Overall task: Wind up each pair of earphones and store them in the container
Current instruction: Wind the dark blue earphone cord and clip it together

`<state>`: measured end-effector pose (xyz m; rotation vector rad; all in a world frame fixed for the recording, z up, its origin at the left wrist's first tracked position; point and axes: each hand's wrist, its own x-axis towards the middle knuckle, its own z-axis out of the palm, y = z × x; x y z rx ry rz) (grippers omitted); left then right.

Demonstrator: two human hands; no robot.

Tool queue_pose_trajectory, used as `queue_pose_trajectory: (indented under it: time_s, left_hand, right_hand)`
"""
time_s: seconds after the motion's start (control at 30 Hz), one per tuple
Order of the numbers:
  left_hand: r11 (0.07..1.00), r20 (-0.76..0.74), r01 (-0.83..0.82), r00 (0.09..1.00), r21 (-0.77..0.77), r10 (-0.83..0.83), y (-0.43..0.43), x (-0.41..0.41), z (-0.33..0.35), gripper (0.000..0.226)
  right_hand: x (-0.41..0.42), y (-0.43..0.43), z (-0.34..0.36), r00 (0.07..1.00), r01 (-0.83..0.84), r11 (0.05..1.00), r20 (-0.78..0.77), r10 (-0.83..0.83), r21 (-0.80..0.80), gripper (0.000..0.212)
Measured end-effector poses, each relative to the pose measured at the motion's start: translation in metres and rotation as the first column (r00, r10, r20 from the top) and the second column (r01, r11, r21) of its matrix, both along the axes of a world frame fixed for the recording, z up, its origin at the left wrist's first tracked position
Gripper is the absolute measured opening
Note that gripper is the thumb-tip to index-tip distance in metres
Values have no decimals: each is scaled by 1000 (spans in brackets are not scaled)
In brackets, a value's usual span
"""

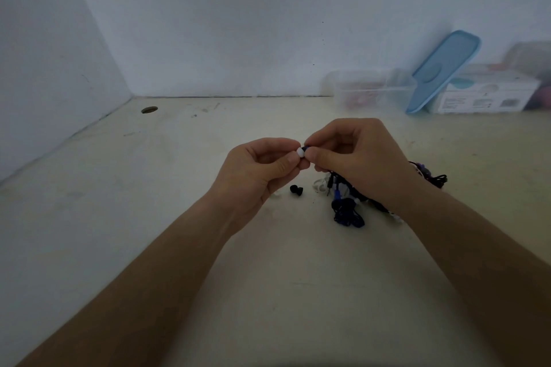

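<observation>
Two bare forearms reach in from the near edge over the pale table point(208, 277); the tangle of earphones point(348, 214) lies on it under the right wrist, a heap of dark blue, black, white and purplish cords, partly hidden by that wrist; its dark blue loops are the part nearest the camera; just left of the tangle a small black ear tip point(295, 189) lies loose on the table, apart from the cords; above the tangle and a little to its left the two hands meet in the air; the left hand point(262, 167) pinches a white ear tip point(300, 152) between thumb and forefinger, its other fingers curled into the palm; the right hand point(357, 155) pinches a dark blue earbud point(306, 146) between thumb and forefinger, right against the white ear tip, its other fingers folded; whether the tip is seated on the bud or only touches it cannot be told; thin cords hang from under the right hand toward the tangle; far to the left of the tangle and behind it, a round hole point(149, 109) sits in the table; behind the tangle, against the wall point(238, 24), stands a clear container point(369, 89), open on top, with blurred pinkish things inside; a light blue lid point(444, 68) leans tilted just right of the container, and beyond it sits a white box point(483, 92), out of focus
</observation>
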<state>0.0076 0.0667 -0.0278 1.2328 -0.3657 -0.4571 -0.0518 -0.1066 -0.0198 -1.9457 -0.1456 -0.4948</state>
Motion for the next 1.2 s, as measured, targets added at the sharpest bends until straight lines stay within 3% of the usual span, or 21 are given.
queue_pose_trajectory:
  time_s: [0.5,0.63,0.83,1.07,1.2]
  left_hand:
    - [999,37,-28,999,40,26,-1,0,-2,22]
    - [997,82,-47,996,54,43,0,0,-2,17]
    - [1000,28,5,1000,20,-6,2,0,2,24]
    - [998,22,22,999,54,-23,3,0,4,14]
    - [997,75,7,997,79,-13,3,-1,4,19]
  right_hand:
    - [2,0,-2,999,36,990,28,-32,-137,6]
    - [2,1,-3,999,42,995,29,-40,-89,6]
    - [0,0,2,999,-49,999,13,49,9,7]
    - [0,-5,1,994,-102,994,-26,103,22,11]
    - [1,-5,1,995,-95,995,-37,96,29,9]
